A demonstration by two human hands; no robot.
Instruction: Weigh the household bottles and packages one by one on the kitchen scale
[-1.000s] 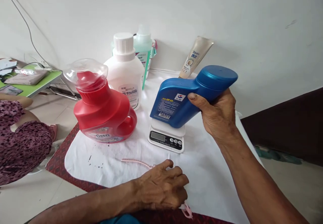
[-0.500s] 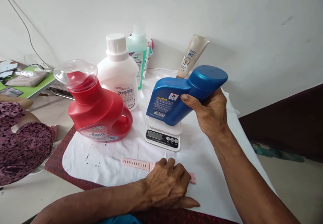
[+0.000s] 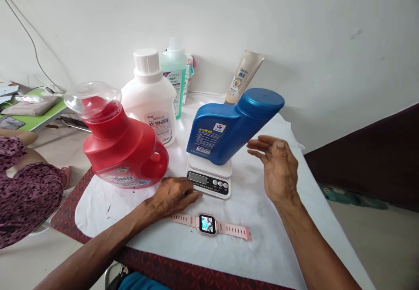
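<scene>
Both grips are hanging spread: right hand point(image 3: 278, 168) beside the blue bottle point(image 3: 229, 124), left hand point(image 3: 173, 194) touching the scale point(image 3: 209, 179); steadying gently is advisable.

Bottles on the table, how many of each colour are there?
Red bottle: 1
White bottle: 1
Green bottle: 1
Blue bottle, on the scale: 1
Total: 4 bottles
</scene>
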